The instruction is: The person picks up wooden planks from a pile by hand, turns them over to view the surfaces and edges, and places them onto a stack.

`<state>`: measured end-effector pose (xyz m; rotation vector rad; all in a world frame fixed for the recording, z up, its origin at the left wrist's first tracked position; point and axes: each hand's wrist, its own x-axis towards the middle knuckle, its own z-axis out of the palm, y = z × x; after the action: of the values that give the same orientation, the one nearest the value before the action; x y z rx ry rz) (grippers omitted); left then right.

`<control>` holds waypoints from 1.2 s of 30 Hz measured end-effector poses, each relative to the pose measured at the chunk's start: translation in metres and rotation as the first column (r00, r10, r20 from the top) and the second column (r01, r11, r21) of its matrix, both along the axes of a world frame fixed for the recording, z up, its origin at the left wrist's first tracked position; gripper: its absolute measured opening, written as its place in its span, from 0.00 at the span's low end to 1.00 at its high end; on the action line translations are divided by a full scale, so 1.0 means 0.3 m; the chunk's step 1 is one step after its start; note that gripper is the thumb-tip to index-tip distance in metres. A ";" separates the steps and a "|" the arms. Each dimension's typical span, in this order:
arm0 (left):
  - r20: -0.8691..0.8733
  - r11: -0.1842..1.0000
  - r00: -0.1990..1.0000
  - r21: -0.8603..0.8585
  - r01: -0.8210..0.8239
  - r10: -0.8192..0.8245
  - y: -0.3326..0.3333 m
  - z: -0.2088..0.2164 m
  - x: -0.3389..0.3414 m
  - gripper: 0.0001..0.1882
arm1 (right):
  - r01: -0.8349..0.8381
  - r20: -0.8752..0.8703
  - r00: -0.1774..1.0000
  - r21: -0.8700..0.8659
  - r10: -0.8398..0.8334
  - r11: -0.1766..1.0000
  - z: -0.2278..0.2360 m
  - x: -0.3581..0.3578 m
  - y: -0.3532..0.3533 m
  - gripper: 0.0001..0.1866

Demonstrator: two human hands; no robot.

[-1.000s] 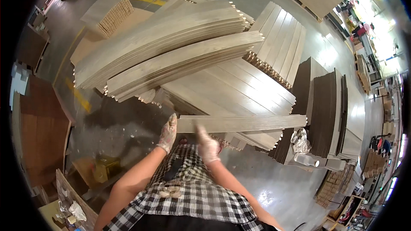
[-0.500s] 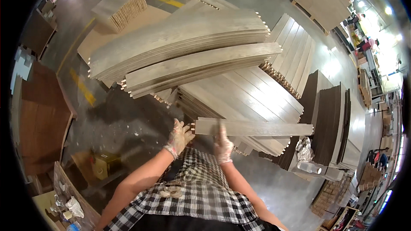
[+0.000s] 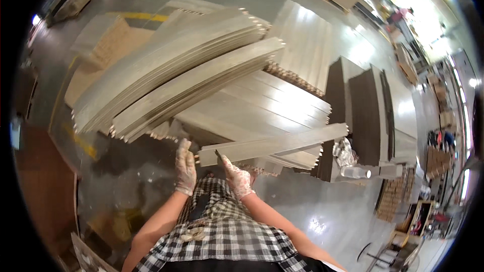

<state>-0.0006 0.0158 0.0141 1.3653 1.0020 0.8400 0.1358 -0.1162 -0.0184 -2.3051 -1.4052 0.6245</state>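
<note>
A narrow grey wood-grain plank [image 3: 275, 143] lies across the near edge of a stack of similar planks [image 3: 242, 102], with small wooden pegs at its left end. My gloved left hand [image 3: 185, 174] is upright beside that end, fingers nearly straight and holding nothing. From the near side, my gloved right hand [image 3: 237, 177] reaches to the plank close to its left end. At its fingertips is a small, slim dark object [image 3: 218, 156], too small to name, touching or just over the plank's face. Both gloves are pale and stained.
Two long plank piles [image 3: 166, 65] lie beyond, crossing the stack. Tall dark-edged panels [image 3: 365, 106] stand to the right, near a clear plastic bottle [image 3: 355, 173] and crumpled clear wrap [image 3: 344, 152]. A brown board [image 3: 45, 176] stands at left. People are far off at upper right.
The whole view has tilted and shifted, so the planks slope up to the right. My right hand has moved nearer the plank's left end. My left fingers have straightened and drawn together.
</note>
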 end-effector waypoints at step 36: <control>-0.901 0.557 0.409 0.414 0.720 0.142 -0.066 -0.121 0.574 0.32 | 0.816 -0.552 0.575 0.443 -0.605 0.371 -0.063 1.650 -0.319 0.23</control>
<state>0.1716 -0.0039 -0.0222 2.9029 1.0378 0.0945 0.6306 -0.2119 -0.0373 -1.8126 -0.2302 0.1081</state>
